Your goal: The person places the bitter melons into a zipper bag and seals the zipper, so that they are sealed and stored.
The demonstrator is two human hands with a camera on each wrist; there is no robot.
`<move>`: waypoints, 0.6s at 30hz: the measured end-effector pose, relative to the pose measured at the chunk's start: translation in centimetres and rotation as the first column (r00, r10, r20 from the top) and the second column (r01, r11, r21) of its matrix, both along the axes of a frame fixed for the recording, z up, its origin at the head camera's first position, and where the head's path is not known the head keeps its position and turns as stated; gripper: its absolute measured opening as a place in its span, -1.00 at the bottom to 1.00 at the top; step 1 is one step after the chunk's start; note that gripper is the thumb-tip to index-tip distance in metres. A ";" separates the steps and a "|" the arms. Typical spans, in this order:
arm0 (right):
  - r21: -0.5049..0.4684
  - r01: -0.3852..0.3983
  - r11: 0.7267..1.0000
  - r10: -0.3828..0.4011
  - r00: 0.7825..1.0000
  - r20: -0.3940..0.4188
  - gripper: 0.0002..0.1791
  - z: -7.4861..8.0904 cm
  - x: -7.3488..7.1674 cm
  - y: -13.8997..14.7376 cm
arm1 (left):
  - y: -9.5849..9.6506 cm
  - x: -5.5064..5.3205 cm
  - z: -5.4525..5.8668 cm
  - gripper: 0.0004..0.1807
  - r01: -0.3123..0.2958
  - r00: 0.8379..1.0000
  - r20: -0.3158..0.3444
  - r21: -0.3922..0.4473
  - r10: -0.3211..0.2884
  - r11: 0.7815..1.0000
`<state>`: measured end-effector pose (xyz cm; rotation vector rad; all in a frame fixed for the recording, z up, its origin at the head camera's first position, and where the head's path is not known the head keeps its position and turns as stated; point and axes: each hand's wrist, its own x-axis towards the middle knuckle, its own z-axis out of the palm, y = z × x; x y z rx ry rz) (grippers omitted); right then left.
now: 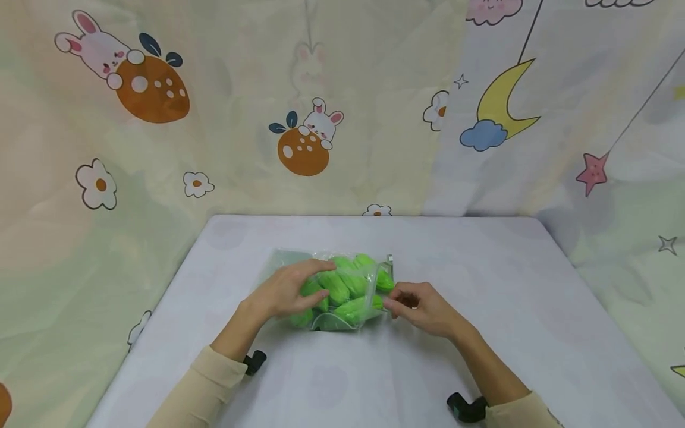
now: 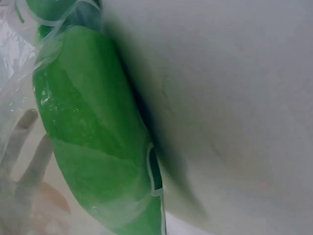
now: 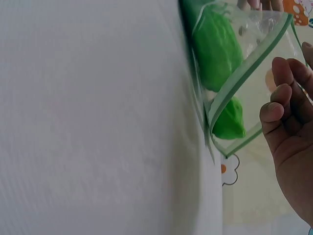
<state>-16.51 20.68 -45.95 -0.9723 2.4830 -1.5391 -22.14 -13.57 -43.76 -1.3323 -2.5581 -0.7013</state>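
A clear zip bag (image 1: 333,321) with green trim lies on the white table, holding several bright green, ridged, elongated pieces (image 1: 335,288). My left hand (image 1: 291,291) rests over the bag's left part, thumb and fingers spread. Through the plastic, blurred fingers show in the left wrist view, beside a large green piece (image 2: 88,122). At the bag's right end, my right hand (image 1: 423,306) has its fingers bent and its thumb and forefinger at the bag's mouth edge. The right wrist view shows that edge drawn out toward the hand (image 3: 296,142), the mouth parted; the pinch itself is partly hidden.
The white table (image 1: 332,380) spreads around the bag. Dark wrist devices (image 1: 467,408) sit by both cuffs. Behind the table hangs a printed cloth (image 1: 230,119) with rabbits, flowers and a moon.
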 end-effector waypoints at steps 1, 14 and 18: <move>0.001 -0.017 1.000 0.017 1.000 0.015 -0.88 0.0 0.1 -0.2 | 0.0 -0.1 0.1 -0.45 -0.001 1.000 -0.001 0.004 0.001 1.000; 0.144 -0.109 0.984 0.083 0.982 0.172 -0.49 -0.2 1.5 -3.4 | 0.6 -3.1 3.1 -0.52 -0.152 0.953 0.258 -0.040 0.157 0.988; 0.133 -0.097 0.986 0.071 0.979 0.189 -0.45 -0.6 2.1 -4.2 | 1.4 -4.2 3.6 -0.51 -0.155 0.939 0.304 -0.042 0.160 0.987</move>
